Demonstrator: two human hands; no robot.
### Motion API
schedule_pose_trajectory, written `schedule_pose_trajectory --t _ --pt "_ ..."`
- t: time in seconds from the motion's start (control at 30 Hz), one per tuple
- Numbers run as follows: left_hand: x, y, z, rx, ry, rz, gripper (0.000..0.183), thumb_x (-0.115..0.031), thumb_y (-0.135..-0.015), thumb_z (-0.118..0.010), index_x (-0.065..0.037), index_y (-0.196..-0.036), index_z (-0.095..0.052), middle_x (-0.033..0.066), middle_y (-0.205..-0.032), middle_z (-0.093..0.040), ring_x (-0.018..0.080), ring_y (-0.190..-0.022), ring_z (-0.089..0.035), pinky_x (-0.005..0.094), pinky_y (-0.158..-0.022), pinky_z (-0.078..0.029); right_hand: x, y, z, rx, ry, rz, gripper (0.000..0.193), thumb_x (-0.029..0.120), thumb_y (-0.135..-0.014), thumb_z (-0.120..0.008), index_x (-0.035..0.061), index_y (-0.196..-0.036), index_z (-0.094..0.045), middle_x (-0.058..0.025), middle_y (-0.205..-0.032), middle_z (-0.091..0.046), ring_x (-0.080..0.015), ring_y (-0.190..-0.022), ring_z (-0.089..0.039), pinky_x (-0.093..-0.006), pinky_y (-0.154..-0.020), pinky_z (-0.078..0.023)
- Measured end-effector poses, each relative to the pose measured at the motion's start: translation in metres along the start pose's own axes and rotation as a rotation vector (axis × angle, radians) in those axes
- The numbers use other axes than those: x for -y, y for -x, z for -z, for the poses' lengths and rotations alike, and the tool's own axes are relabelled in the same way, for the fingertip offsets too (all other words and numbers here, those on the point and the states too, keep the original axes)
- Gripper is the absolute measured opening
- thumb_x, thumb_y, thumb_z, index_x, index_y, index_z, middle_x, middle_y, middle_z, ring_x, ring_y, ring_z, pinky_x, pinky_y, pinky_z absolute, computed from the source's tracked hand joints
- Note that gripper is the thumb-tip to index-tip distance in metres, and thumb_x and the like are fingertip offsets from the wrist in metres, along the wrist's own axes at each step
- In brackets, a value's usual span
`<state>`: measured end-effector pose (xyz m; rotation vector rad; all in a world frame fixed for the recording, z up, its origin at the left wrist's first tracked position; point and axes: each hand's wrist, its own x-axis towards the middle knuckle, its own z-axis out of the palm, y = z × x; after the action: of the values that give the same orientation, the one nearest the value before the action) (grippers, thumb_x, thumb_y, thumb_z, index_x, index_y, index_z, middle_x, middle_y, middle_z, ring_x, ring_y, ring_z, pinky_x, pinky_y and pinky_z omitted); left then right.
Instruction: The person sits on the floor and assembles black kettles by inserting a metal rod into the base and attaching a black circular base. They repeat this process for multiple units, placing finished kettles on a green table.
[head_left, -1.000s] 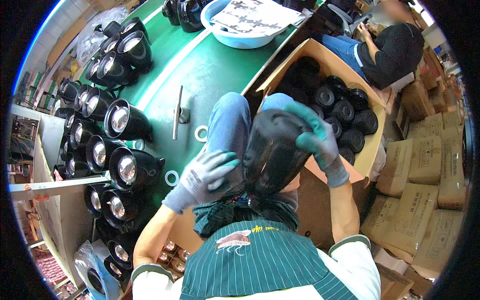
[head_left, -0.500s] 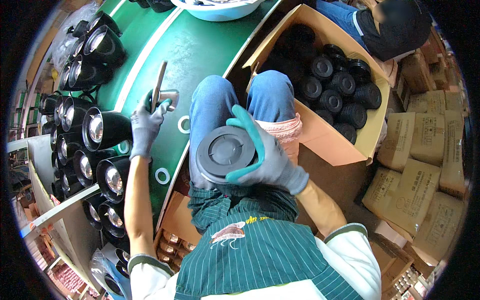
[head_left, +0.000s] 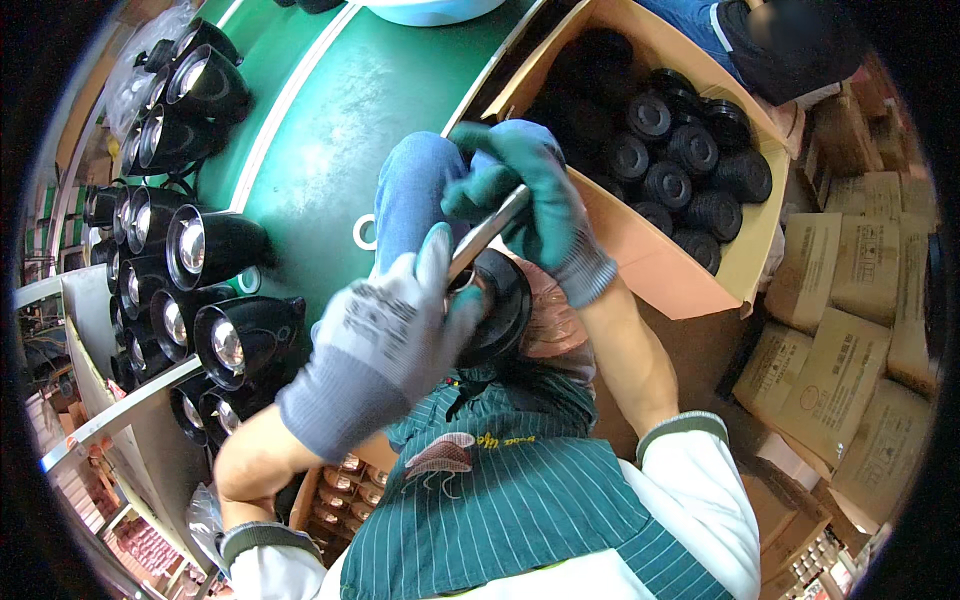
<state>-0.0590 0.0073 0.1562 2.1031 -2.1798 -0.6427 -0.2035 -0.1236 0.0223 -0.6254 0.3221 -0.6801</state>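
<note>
A round black plastic part (head_left: 507,315) rests in my lap, partly hidden by my gloves. My left hand (head_left: 400,315), in a grey glove, is closed around a metal tool with a flat bar handle (head_left: 488,236) and a cup-like head, which stands over the middle of the part. At the upper end of the bar is my right hand (head_left: 540,205), its green palm side showing. Motion smears the right fingers, so whether they grip the bar cannot be told.
Black kettle-like bodies with shiny insides (head_left: 205,245) are stacked at the left. A white ring (head_left: 366,232) lies on the green table (head_left: 345,120), below a light blue basin (head_left: 430,10). An open carton (head_left: 655,275) of round black parts stands at right, near stacked cartons (head_left: 840,380) and another person (head_left: 780,50).
My left hand has brought the metal tool from the table to the black part in my lap. My right hand has left the part's rim and moved up to the bar's end.
</note>
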Motion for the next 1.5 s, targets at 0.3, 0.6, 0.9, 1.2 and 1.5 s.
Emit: schedule_pose_trajectory --t 0.3,0.6,0.9,1.2,1.5 --pt "-0.073 -0.009 -0.021 -0.135 -0.232 0.146 0.094 -0.056 -0.086 -0.071 -0.008 -0.158 -0.037 0.0222 -0.163 -0.033 0.0442 -0.151 -0.031 0.0620 -0.119 -0.027 -0.026 -0.050 0.016 0.412 1.004 0.206 0.034 0.014 -0.105 -0.052 0.0024 -0.137 -0.060 -0.0027 -0.097 -0.069 -0.0183 -0.093 -0.068 -0.0347 -0.089 -0.057" --pt "0.048 0.006 -0.036 -0.429 0.164 -0.013 0.077 -0.046 -0.098 -0.049 0.008 -0.152 -0.038 0.0295 -0.153 -0.043 0.0502 -0.145 -0.036 0.0549 -0.120 -0.029 -0.025 0.018 0.032 0.261 -0.247 -0.123 0.043 0.030 -0.110 -0.043 -0.0025 -0.135 -0.056 -0.0080 -0.088 -0.064 -0.0213 -0.090 -0.067 -0.0524 -0.119 -0.041" --pt "0.111 -0.077 -0.055 -0.330 0.307 -0.477 0.057 -0.040 -0.105 -0.044 -0.005 -0.150 -0.046 0.0221 -0.154 -0.046 0.0430 -0.151 -0.032 0.0564 -0.126 -0.019 0.022 0.058 -0.033 0.502 0.631 0.222 0.026 0.020 -0.089 -0.057 0.0048 -0.072 -0.070 -0.0047 -0.061 -0.061 -0.0280 -0.083 -0.057 -0.0650 -0.110 -0.038" --pt "0.092 -0.160 -0.084 -0.311 0.408 -0.980 0.051 -0.022 -0.090 -0.051 -0.005 -0.138 -0.055 0.0191 -0.140 -0.057 0.0409 -0.147 -0.039 0.0613 -0.125 -0.019 0.020 0.046 -0.091 1.185 1.403 0.080 0.031 0.041 -0.081 -0.069 0.0143 -0.066 -0.064 0.0001 -0.056 -0.052 -0.0198 -0.070 -0.058 -0.0386 -0.071 -0.048" --pt "0.067 -0.192 -0.118 -0.343 0.816 -1.069 0.041 -0.026 -0.092 -0.053 -0.004 -0.124 -0.066 0.0199 -0.124 -0.063 0.0409 -0.124 -0.055 0.0512 -0.111 -0.040 -0.019 0.015 -0.118 1.163 1.319 0.056 0.034 0.041 -0.084 -0.065 0.0070 -0.085 -0.069 -0.0002 -0.063 -0.053 -0.0180 -0.059 -0.054 -0.0351 -0.060 -0.049"
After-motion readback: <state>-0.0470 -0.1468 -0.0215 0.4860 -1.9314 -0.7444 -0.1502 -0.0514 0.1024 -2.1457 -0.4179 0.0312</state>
